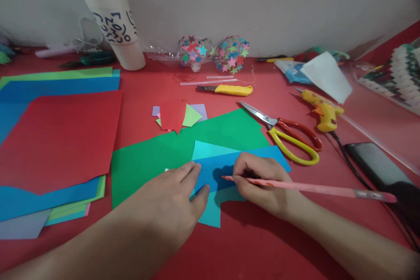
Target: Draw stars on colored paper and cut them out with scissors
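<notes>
My left hand (170,203) lies flat with its fingers stretched out, pressing down a blue paper piece (218,168) that rests on a turquoise sheet (210,214) and a green sheet (144,162). My right hand (262,183) is closed around a pink pencil (315,189), its tip touching the blue paper just right of my left fingertips. The pencil's eraser end points off to the right.
A stack of coloured sheets topped by red (59,140) lies at left. Scissors (288,138), a yellow glue gun (323,111), a yellow utility knife (229,90) and a phone (380,168) lie to the right. Paper scraps (179,116), star-covered balls (213,52) and a white bottle (114,22) sit behind.
</notes>
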A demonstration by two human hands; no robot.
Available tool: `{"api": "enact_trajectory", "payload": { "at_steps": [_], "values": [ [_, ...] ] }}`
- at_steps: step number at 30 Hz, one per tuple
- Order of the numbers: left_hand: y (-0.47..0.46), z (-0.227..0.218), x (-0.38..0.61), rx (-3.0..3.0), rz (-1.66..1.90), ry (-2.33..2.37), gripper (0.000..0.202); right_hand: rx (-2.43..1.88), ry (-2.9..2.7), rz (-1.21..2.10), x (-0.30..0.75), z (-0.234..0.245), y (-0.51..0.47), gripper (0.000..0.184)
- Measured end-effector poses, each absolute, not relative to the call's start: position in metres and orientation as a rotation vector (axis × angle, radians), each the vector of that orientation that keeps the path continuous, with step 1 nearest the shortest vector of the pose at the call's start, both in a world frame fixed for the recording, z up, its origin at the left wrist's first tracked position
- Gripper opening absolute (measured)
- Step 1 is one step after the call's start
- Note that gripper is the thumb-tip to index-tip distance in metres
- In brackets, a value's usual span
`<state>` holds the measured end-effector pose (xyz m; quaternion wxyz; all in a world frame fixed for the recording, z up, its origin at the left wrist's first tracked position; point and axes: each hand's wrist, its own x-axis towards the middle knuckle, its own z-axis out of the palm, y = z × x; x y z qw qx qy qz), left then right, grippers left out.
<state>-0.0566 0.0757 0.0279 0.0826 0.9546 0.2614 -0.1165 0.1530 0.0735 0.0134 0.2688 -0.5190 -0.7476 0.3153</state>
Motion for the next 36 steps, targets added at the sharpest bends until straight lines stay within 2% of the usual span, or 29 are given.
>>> {"api": "enact_trajectory", "payload": {
  "at_steps": [12,20,29,36],
  "values": [
    [0.074,0.029,-0.057,2.844,-0.3,0.809,0.04,-1.407,-2.077,0.792,0.156,0.012,0.071,0.013],
    [0.071,0.052,-0.055,2.892,-0.327,0.881,0.039,-1.413,-2.097,0.788,0.159,0.008,0.071,0.013],
    [0.074,0.03,-0.055,2.832,-0.35,0.827,0.04,-1.421,-2.1,0.76,0.158,0.007,0.07,0.013],
    [0.075,0.034,-0.055,2.879,-0.358,0.776,0.041,-1.382,-2.084,0.804,0.156,0.011,0.071,0.012]
  ]
}}
